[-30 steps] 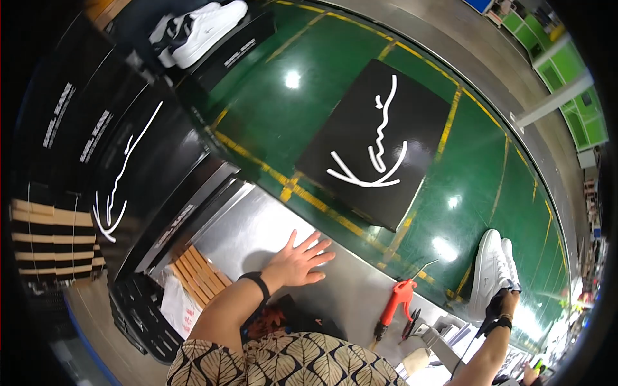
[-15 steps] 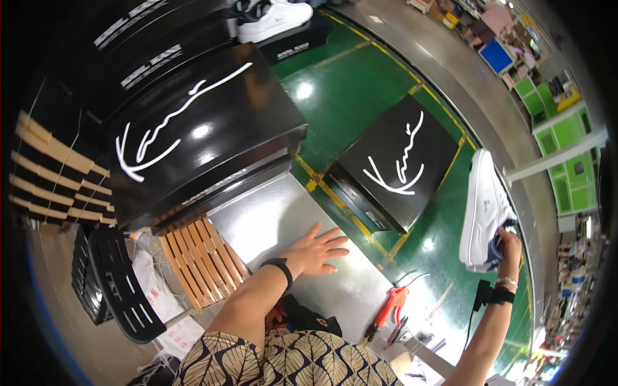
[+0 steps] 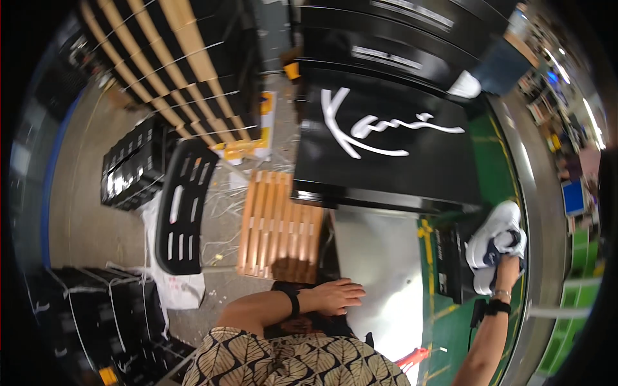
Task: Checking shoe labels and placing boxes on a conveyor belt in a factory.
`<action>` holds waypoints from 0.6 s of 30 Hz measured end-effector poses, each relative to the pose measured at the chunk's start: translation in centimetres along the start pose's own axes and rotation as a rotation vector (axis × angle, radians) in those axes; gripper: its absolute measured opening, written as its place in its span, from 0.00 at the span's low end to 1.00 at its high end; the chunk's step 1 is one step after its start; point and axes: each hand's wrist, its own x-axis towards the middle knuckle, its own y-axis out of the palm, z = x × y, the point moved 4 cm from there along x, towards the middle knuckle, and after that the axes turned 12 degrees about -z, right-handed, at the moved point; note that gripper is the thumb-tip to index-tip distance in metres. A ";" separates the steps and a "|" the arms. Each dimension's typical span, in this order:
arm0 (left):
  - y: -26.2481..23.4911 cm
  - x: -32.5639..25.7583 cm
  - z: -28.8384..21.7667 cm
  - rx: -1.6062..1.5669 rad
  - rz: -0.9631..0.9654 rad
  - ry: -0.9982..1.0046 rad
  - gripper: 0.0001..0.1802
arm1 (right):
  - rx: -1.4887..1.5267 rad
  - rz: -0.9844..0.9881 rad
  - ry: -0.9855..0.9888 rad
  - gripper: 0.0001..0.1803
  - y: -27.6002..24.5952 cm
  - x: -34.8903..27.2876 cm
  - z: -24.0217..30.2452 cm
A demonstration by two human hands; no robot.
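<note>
A white sneaker [image 3: 497, 226] with navy trim is at the right, gripped at its navy collar by my right hand [image 3: 508, 275], whose fingers are closed. More white shoe surface shows beside it; I cannot tell whether that is a second shoe. A black shoebox [image 3: 445, 260] stands just left of the sneaker, partly covered by it. My left hand [image 3: 338, 296] rests palm down with fingers stretched out, holding nothing, at the near left edge of the shiny metal table [image 3: 380, 257].
A large black box [image 3: 399, 154] with white script tops the table's far side, more black boxes behind it. Left are a slatted wooden seat [image 3: 280, 225], a black slotted chair back [image 3: 187, 209] and strapped box stacks [image 3: 174, 71]. A red-handled tool [image 3: 412, 358] lies near me.
My view has swung left, bringing the seat and stacks further into sight. My right hand still grips the sneaker, now turned and beside the shoebox. My left hand stays flat and open.
</note>
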 end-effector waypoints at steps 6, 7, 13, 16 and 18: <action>-1.2 -2.0 0.8 -0.010 -0.171 0.042 0.22 | 0.250 -0.475 -0.367 0.19 -2.3 -5.1 1.0; -1.1 -2.3 0.9 0.008 -0.152 0.035 0.21 | 0.238 -0.604 -0.536 0.18 -3.2 -8.5 3.2; -3.0 -4.1 2.9 0.086 -0.026 -0.094 0.21 | 0.532 0.433 -0.054 0.18 5.9 -16.9 5.7; -5.6 -4.9 3.0 0.094 0.000 -0.175 0.19 | 0.642 0.374 0.126 0.21 10.4 -13.2 0.8; -5.0 -7.0 4.4 0.135 -0.107 -0.295 0.17 | 0.642 0.403 0.162 0.25 11.2 -12.6 1.7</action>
